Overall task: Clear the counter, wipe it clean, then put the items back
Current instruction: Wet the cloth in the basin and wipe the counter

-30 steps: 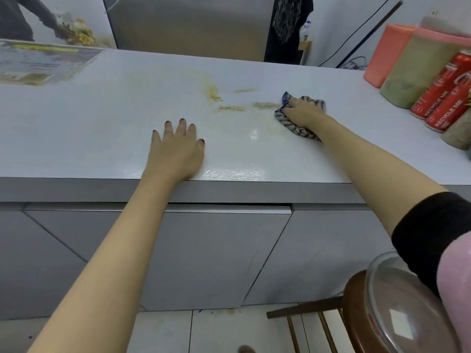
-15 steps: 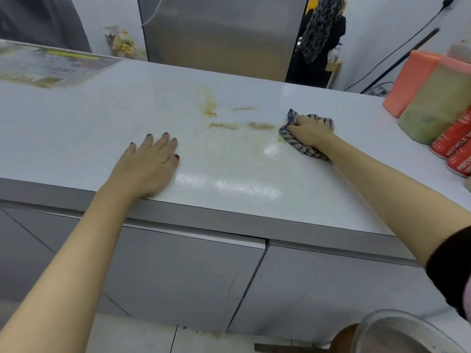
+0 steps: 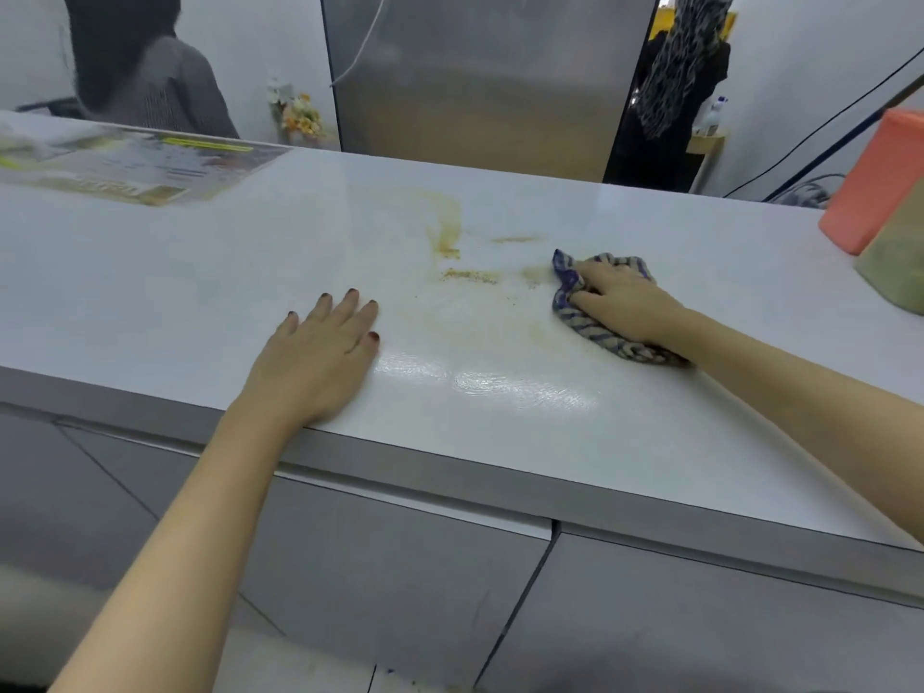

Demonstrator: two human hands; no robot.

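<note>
The white counter (image 3: pixel 200 272) carries brownish-yellow smears (image 3: pixel 447 232) near its middle, with a wet shiny patch (image 3: pixel 500 382) closer to the front edge. My right hand (image 3: pixel 620 297) grips a crumpled blue-and-beige striped cloth (image 3: pixel 590 332) and presses it on the counter just right of the smears. My left hand (image 3: pixel 320 357) lies flat, palm down, fingers straight, on the counter near the front edge, left of the wet patch.
An orange container (image 3: pixel 875 187) and a beige-green container (image 3: pixel 900 262) stand at the counter's right end. A printed sheet (image 3: pixel 135 167) lies at the far left. Behind stand a steel fridge (image 3: pixel 480 77), two people and a black cable (image 3: pixel 825 142). Grey cabinet doors (image 3: pixel 390 582) lie below.
The view has tilted and shifted left, so the red cans and chair are out of frame. My right hand with the cloth stays beside the smears; my left hand stays flat.
</note>
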